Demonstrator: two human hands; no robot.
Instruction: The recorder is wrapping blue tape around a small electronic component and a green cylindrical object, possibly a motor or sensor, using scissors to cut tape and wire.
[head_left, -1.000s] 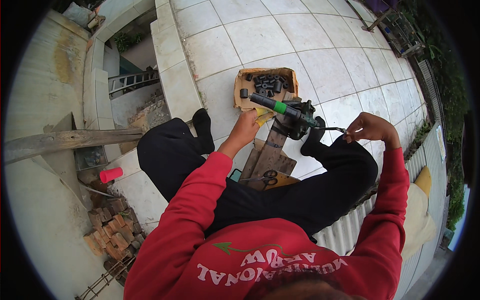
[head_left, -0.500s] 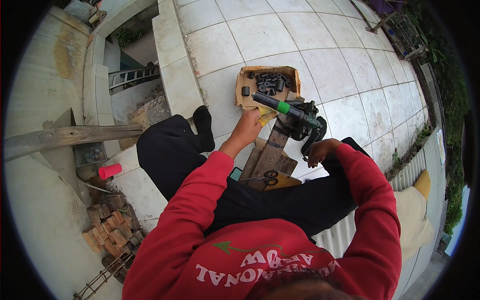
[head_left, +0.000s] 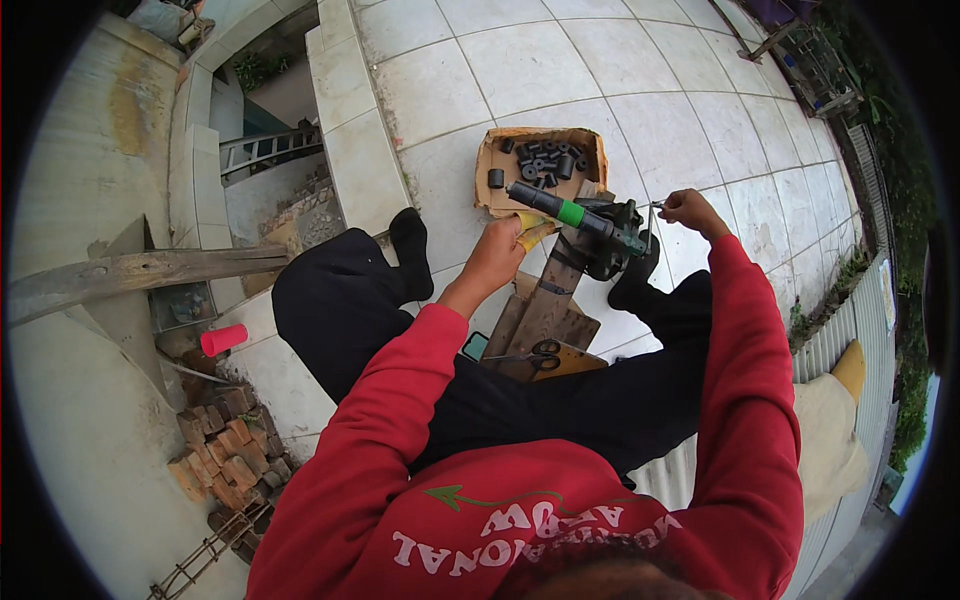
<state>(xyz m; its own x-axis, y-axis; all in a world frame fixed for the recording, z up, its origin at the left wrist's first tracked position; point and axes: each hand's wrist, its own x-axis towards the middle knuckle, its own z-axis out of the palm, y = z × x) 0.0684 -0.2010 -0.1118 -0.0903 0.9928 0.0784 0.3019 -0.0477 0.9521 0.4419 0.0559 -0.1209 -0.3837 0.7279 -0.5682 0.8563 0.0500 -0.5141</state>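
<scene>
A long black tube with a green band (head_left: 562, 208) was held up over a wooden plank (head_left: 548, 305). The tube's near end was gripped by the left hand (head_left: 497, 252), whose fingers were wrapped tight around a yellow piece (head_left: 533, 232) at that end. The tube pointed from about 10 o'clock to about 4 o'clock, and its far end was joined to a dark machine part (head_left: 612, 248) sitting on the plank.

The right hand (head_left: 690, 209) was seen at about 3 o'clock from the tube, just beside the dark machine part. Its fingers were pinched together on a thin grey metal bit (head_left: 657, 205). What the bit was could not be told, as it was too small.

A brown cardboard box (head_left: 492, 158) was laid on the pale tiled floor (head_left: 600, 70), at 12 o'clock from the left hand and just behind the tube. Small black round pieces (head_left: 545, 162) were piled inside it.

A pair of black-handled scissors (head_left: 541, 353) was laid on the plank, at 6 o'clock from the tube, between the legs in black trousers. A red plastic cup (head_left: 222, 339) was seen well apart at 9 o'clock, near a stack of old red bricks (head_left: 228, 453).
</scene>
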